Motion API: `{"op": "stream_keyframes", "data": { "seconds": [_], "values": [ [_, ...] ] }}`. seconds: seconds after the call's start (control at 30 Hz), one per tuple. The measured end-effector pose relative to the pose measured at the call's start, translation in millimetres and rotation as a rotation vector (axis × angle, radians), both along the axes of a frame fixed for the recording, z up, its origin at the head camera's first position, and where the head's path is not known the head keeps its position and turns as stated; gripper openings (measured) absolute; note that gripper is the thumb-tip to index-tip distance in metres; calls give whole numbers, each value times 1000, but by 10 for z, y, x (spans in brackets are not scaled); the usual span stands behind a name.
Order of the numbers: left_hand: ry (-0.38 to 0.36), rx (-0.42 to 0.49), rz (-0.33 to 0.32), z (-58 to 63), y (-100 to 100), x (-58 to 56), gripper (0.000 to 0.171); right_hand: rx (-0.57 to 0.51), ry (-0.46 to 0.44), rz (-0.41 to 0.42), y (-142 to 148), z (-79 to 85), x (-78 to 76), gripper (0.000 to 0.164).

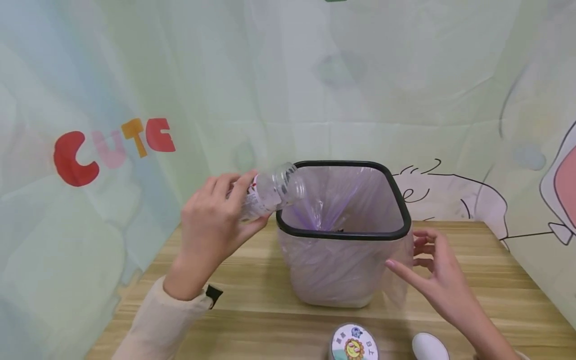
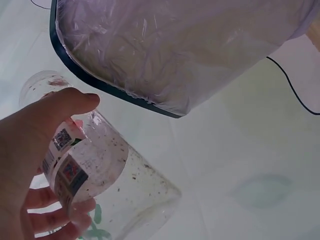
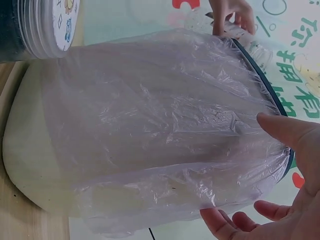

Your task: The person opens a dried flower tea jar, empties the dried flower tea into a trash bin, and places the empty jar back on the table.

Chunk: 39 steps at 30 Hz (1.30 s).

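Observation:
My left hand (image 1: 216, 215) grips a clear jar (image 1: 270, 192) with a printed label, tipped on its side so that its mouth points over the left rim of the trash bin (image 1: 344, 235). Dark specks cling to the inside of the jar (image 2: 145, 185) in the left wrist view. A thin translucent bag (image 3: 150, 115) lines the bin and hangs down over its outside, below the black rim. Beside the bin's right side is my right hand (image 1: 438, 270), its fingers spread near the bag; whether they touch it I cannot tell.
On the wooden table (image 1: 238, 330), in front of the bin, stands a round container with a sun picture on its lid (image 1: 354, 345). A white oval object (image 1: 429, 346) lies to its right, near the right forearm. A printed cloth (image 1: 270, 75) hangs behind and at both sides.

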<state>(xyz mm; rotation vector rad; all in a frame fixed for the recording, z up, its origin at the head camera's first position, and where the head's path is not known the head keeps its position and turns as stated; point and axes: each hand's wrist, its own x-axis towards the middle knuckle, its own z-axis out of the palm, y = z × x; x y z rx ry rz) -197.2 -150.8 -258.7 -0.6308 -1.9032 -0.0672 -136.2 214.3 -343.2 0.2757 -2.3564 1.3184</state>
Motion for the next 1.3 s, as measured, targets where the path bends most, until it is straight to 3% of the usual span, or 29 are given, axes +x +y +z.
{"op": "stream_keyframes", "data": {
  "seconds": [0.27, 0.53, 0.77, 1.07, 1.3],
  "values": [
    [-59, 74, -5, -108, -130, 75, 62, 37, -12, -18, 12, -41, 97, 59],
    [-92, 108, 31, -315, -261, 167, 67, 72, -21, -41, 30, -95, 169, 52],
    [-68, 174, -28, -541, -325, 224, 71, 88, -23, -37, 46, -160, 173, 50],
    [-217, 244, -71, -758, -327, 365, 74, 87, -8, -17, 92, -236, 190, 46],
    [-303, 282, -86, -947, -297, 456, 76, 99, -67, -19, 145, -277, 201, 48]
  ]
}}
